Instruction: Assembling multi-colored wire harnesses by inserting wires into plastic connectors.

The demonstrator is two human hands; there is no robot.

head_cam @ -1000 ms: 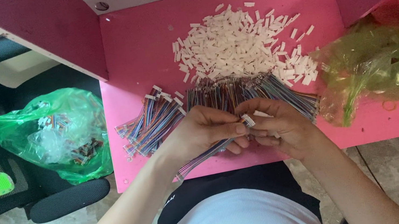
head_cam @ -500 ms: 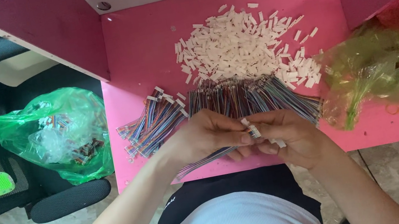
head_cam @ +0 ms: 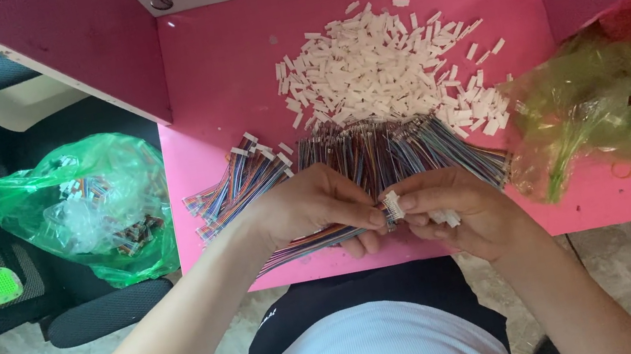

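Over the pink table (head_cam: 229, 80), our left hand (head_cam: 312, 203) grasps a multicoloured ribbon cable (head_cam: 302, 247), our right hand (head_cam: 454, 204) pinches its white connector (head_cam: 392, 205) beside the heaped white connector housings (head_cam: 383, 70).

Single head view: we look steeply down, close in, onto the pink table (head_cam: 229, 80); our fingers (head_cam: 356, 211) sit low-centre, torso below them, table running beyond them to the top edge.
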